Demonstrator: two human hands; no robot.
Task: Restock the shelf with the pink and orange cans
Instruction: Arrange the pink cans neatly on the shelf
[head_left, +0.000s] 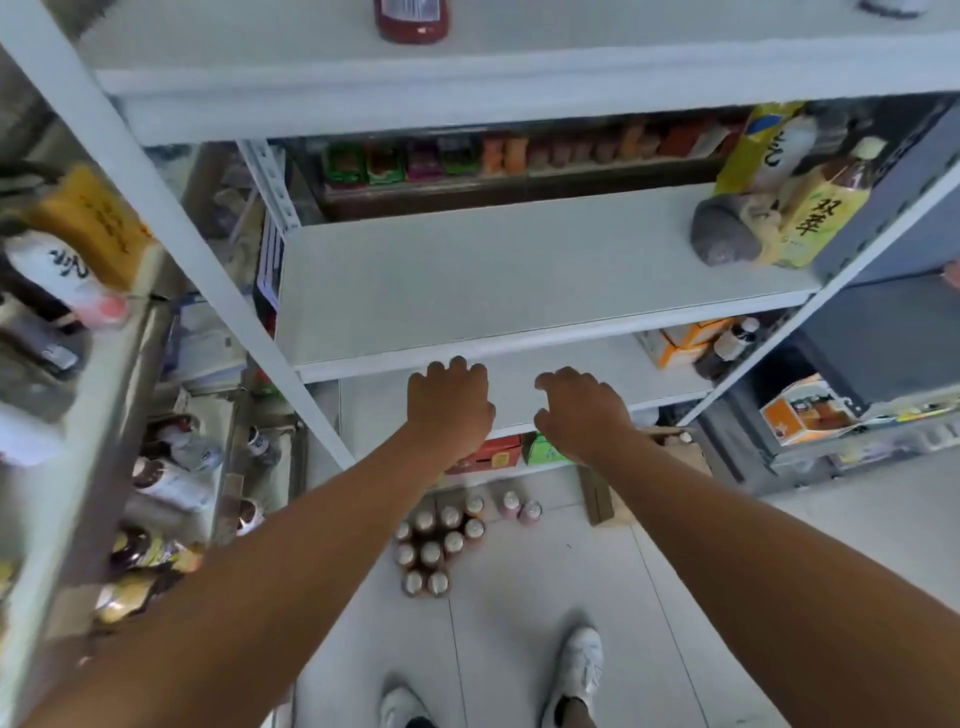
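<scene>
Now both arms reach forward toward the white shelf board (519, 270). The left hand (449, 410) is at its front edge with the fingers loosely bent and it holds nothing; whether the fingertips touch the edge I cannot tell. The right hand (582, 410) is beside it, just under the same edge, its fingers also relaxed and holding nothing. Well below the board, on the floor, the orange cans (431, 553) stand in a tight group, with the pink cans (530, 512) just to the right of them. At the right end of the board stand yellow-green bottles (810, 218), next to a grey round thing (724, 236).
</scene>
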